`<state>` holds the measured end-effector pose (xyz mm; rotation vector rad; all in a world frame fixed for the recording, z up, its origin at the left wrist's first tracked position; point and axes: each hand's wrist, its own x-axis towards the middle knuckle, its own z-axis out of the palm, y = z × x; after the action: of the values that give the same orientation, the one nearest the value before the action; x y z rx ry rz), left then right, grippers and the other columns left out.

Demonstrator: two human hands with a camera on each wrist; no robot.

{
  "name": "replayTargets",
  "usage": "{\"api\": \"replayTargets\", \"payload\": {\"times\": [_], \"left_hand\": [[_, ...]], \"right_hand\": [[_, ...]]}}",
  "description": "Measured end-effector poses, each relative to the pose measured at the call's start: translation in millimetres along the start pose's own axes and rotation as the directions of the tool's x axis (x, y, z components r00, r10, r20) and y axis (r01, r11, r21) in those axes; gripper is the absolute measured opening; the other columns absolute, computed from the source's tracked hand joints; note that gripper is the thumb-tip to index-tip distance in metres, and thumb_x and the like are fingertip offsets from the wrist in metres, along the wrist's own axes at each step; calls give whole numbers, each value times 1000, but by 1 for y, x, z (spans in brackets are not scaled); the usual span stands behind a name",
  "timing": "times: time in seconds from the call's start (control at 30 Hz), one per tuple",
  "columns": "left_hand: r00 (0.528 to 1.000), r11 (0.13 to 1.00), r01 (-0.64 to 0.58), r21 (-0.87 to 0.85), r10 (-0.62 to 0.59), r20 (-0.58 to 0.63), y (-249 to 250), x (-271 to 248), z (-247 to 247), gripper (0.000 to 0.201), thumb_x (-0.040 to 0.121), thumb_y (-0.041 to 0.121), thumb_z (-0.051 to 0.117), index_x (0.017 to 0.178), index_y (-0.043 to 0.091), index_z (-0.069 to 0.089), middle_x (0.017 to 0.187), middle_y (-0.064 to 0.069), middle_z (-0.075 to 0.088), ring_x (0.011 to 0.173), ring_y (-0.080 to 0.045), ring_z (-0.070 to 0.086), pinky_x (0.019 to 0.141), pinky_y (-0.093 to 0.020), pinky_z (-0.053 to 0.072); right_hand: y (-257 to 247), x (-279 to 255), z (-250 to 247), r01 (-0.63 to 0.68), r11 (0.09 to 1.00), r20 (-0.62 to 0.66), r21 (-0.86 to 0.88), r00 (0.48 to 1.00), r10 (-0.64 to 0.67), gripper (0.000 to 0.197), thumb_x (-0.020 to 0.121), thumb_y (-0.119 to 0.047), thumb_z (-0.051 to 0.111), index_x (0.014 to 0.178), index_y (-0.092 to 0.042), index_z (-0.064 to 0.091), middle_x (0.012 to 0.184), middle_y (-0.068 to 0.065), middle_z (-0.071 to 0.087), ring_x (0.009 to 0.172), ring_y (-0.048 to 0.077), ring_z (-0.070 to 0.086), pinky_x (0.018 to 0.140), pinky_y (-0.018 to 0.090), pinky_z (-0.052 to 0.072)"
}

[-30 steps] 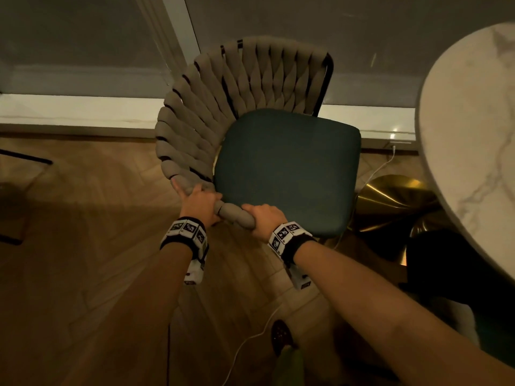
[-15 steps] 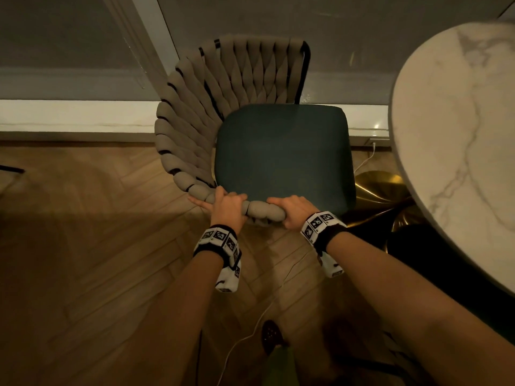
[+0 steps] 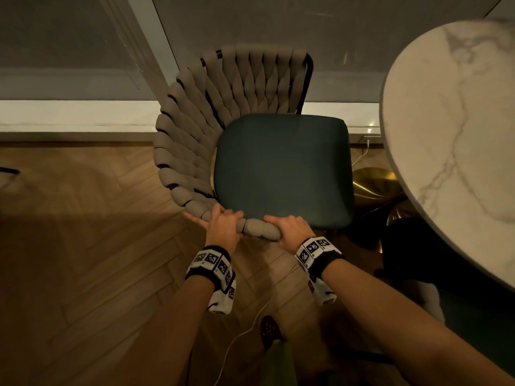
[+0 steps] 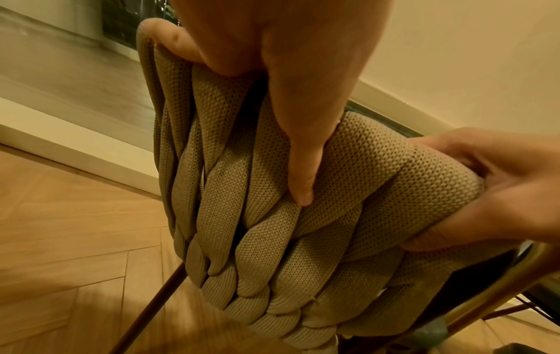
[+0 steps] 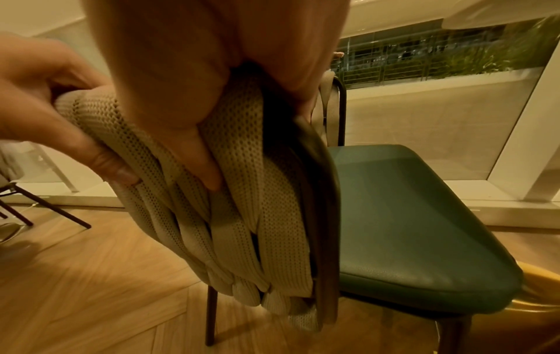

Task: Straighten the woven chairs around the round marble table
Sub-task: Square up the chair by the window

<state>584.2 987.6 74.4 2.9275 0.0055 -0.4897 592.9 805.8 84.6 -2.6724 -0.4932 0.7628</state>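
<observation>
Our left hand (image 3: pixel 223 225) and right hand (image 3: pixel 289 231) still grip the woven chair (image 3: pixel 211 129) with curled fingers (image 4: pixel 300 153); it now sits closer to the desk (image 3: pixel 457 135).

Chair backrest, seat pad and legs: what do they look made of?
Backrest: padded tubes of beige knitted mesh fabric, plaited; the open-weave texture shows where the left hand and right hand grip it. Seat pad: dark green, faintly grained with a soft sheen, probably leather or faux leather. Legs: thin dark rods, likely painted metal.
</observation>
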Motion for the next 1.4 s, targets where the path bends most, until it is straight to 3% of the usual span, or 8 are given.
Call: {"api": "replayTargets", "payload": {"times": [0.1,0.13,0.17,0.2,0.23,0.47,1.03,1.4], "left_hand": [[1000,1000,-4,-18,3,-27,5,-4,-10,20,77,23,69,94,32,66,92,3,68,115,-27,43,89,-78,-23],[999,1000,-22,-5,21,-29,7,-5,-14,20,80,24,67,98,31,65,97,3,68,117,-26,43,71,-47,-47],[999,999,-31,11,31,-12,7,-3,-13,20,82,25,64,102,30,64,101,3,69,118,-26,42,66,-31,17],[1000,1000,-22,12,22,2,8,-2,-16,20,83,26,64,103,30,65,102,3,69,118,-26,42,94,-71,-14],[1000,1000,-8,-7,8,6,7,-1,-15,20,81,25,66,101,30,65,99,3,69,117,-27,42,89,-70,-34],[999,999,41,0,-41,-7,12,-1,-17,35,76,26,72,109,33,63,105,4,66,122,-26,39,93,-87,-5],[1000,994,22,-107,-21,4,95,-67,8,85,82,22,66,149,33,14,162,-7,3,147,-36,-10,116,-66,8],[940,939,-180,-292,252,231,234,-190,11,45,87,34,60,130,22,51,141,-1,48,133,-18,37,112,-40,35]], "right_hand": [[0,0,-1,1,1000,3,3,1000,-1,46,81,-18,62,121,-33,48,99,3,69,90,28,65,82,43,54],[0,1,-2,4,1000,8,10,1000,-4,46,81,-18,63,121,-34,48,98,3,69,90,27,65,81,43,54],[0,2,-2,10,1000,13,18,1000,-10,45,80,-18,63,120,-34,48,97,2,69,89,27,65,80,43,54],[0,4,-3,14,1000,16,23,1000,-14,44,80,-18,64,118,-34,48,95,2,69,87,26,65,80,43,55],[0,5,-3,16,1000,16,25,1000,-17,43,79,-18,64,116,-34,48,93,1,69,86,25,65,79,44,55],[0,7,-8,-3,1000,18,-5,1000,3,46,77,-16,64,115,-35,46,96,4,69,88,29,65,79,44,53],[20,-75,3,-192,931,-53,310,974,218,82,78,-12,69,145,-24,23,146,9,39,127,30,47,104,45,44],[127,-315,-26,-227,874,-106,429,948,299,64,82,-23,62,138,-38,34,132,3,55,116,24,56,98,40,48]]}}
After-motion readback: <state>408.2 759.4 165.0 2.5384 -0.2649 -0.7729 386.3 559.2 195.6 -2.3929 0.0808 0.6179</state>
